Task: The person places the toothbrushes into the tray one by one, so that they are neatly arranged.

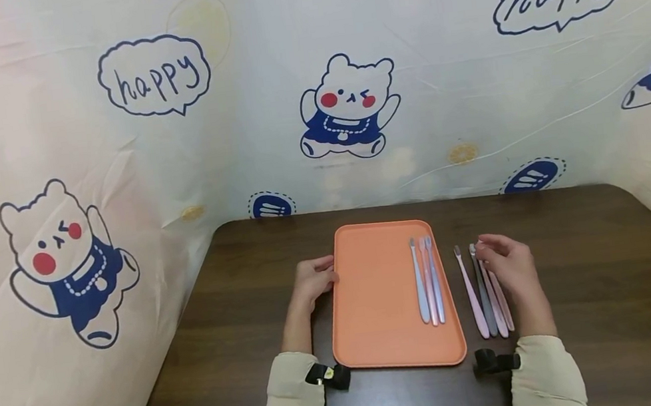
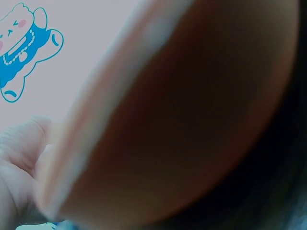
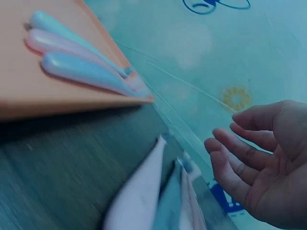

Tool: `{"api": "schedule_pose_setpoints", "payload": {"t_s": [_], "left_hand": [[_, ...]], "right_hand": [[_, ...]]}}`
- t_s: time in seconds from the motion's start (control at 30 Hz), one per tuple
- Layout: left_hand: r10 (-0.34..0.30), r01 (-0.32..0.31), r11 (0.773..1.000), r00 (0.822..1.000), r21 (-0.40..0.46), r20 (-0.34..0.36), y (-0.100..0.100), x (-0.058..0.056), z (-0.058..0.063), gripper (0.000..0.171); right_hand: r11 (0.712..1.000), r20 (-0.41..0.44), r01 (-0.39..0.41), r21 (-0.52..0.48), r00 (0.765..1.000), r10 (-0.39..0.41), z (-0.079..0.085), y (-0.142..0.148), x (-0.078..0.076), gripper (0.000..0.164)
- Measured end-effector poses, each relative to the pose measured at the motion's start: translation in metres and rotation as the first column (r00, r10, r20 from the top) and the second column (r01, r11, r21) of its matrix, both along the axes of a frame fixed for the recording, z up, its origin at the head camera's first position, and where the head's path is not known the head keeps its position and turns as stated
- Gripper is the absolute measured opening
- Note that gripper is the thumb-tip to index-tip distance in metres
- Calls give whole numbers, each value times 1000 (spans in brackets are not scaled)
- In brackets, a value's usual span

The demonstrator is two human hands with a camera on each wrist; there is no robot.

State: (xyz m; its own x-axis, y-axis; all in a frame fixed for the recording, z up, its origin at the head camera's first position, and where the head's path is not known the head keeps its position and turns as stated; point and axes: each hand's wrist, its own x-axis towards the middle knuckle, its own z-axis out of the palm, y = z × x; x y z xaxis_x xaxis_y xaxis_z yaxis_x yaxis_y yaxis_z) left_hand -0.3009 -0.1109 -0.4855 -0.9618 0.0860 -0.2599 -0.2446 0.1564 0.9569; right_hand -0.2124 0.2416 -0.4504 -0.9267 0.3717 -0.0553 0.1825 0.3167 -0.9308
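Note:
An orange tray point(image 1: 381, 297) lies on the table, with three toothbrushes along its right side: a light blue one point(image 1: 420, 289), a pink one point(image 1: 429, 285) and a blue one point(image 1: 435, 284). My left hand point(image 1: 313, 281) grips the tray's left rim; in the left wrist view the rim hides most of its fingers. Several more toothbrushes lie right of the tray, among them a pink one point(image 1: 472, 297) and a grey one point(image 1: 485, 295). Above their head ends hovers my right hand point(image 1: 510, 265), fingers loosely bent and holding nothing, as the right wrist view point(image 3: 268, 163) shows.
The dark wooden table point(image 1: 604, 265) extends on both sides of the tray. A printed cloth point(image 1: 267, 116) with cartoon bears hangs behind and at the sides. Dark wrist cameras sit on both sleeves, close to the tray's front corners.

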Motion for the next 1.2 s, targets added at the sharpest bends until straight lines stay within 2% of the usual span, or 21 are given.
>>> {"api": "schedule_pose_setpoints", "payload": {"t_s": [0.33,0.67,1.0,1.2], "left_hand": [[15,-15,1000,1000,-7,6,0,-1,-3,52],[20,-20,999,1000,-24,8,1,0,0,51],[26,-25,999,999,-45,27,1,-1,1,50],[24,-24,999,999,-44,21,2,0,2,50]], "right_hand": [[999,81,-37,7,996,36,-4,20,7,46],[996,145,-73,55,987,65,-6,32,12,47],[992,176,-108,70,980,95,-7,35,12,47],[989,231,-128,77,967,107,-6,36,13,47]]}}
